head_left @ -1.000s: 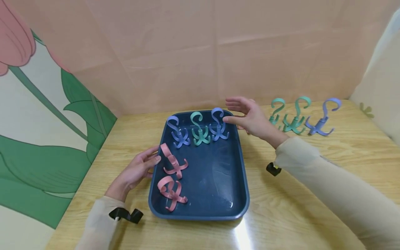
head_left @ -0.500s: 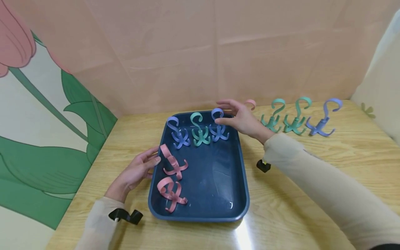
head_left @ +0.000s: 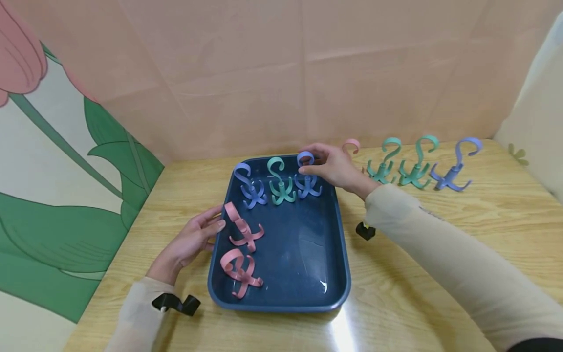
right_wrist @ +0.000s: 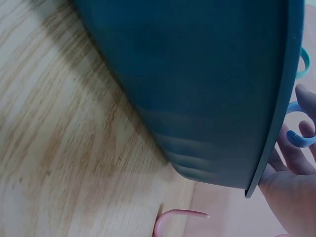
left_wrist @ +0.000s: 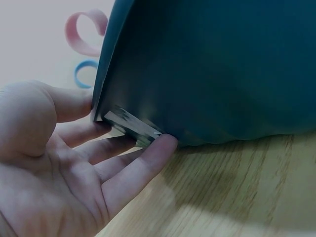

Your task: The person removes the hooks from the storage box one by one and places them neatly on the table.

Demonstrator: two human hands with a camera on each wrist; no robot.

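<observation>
A dark blue tray (head_left: pixel 299 254) stands on the wooden table. My left hand (head_left: pixel 191 242) grips its left rim, thumb at the edge and fingers against the outer wall in the left wrist view. Over the tray's far right corner, my right hand (head_left: pixel 332 166) has thumb and fingers curled round the curved top of a purple claw hook (head_left: pixel 309 188). Along the tray's far side also stand a green claw hook (head_left: pixel 283 193) and another purple claw hook (head_left: pixel 255 197). Two pink claw hooks (head_left: pixel 248 235) lie along the left side.
Right of the tray, on the table (head_left: pixel 396 254), stand two green claw hooks (head_left: pixel 414 176), a purple one (head_left: pixel 450 177) and a pink one (head_left: pixel 352 143), partly hidden by my right hand. A peach-coloured wall (head_left: pixel 281 88) rises close behind the tray.
My right hand has moved left, from the tray's far right edge onto the purple claw hook, and its fingers have drawn in. The pink hook on the table has become visible. The left hand stays still.
</observation>
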